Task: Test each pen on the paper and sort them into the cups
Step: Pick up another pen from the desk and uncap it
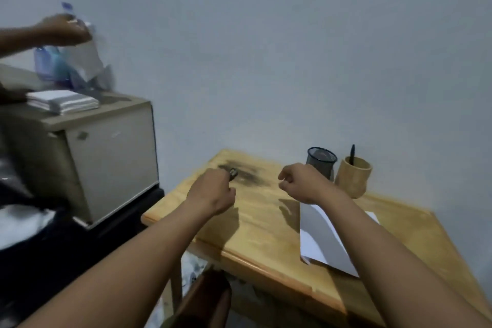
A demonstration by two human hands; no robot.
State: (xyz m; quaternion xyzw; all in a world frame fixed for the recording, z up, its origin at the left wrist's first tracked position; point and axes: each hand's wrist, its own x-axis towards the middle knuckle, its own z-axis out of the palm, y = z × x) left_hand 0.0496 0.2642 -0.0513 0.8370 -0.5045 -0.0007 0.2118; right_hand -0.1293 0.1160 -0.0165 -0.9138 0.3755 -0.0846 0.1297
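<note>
While both hands hover over the wooden worktop [266,237], the left hand [213,194] is curled around a small dark object [233,173]; the right hand [300,181] is loosely curled, empty; paper [322,239] lies right; a black pen [352,154] stands in the wooden cup [352,178], beside the mesh cup [320,162].

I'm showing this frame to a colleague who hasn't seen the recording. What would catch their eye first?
Two bare forearms reach in from below, the left hand closed on a small dark object and the right hand loosely curled, both over the wooden table. At the table's far edge stand a mesh cup and a wooden cup holding a black pen, with white paper nearer. At upper left, another person's hand is blurred above a beige cabinet.
</note>
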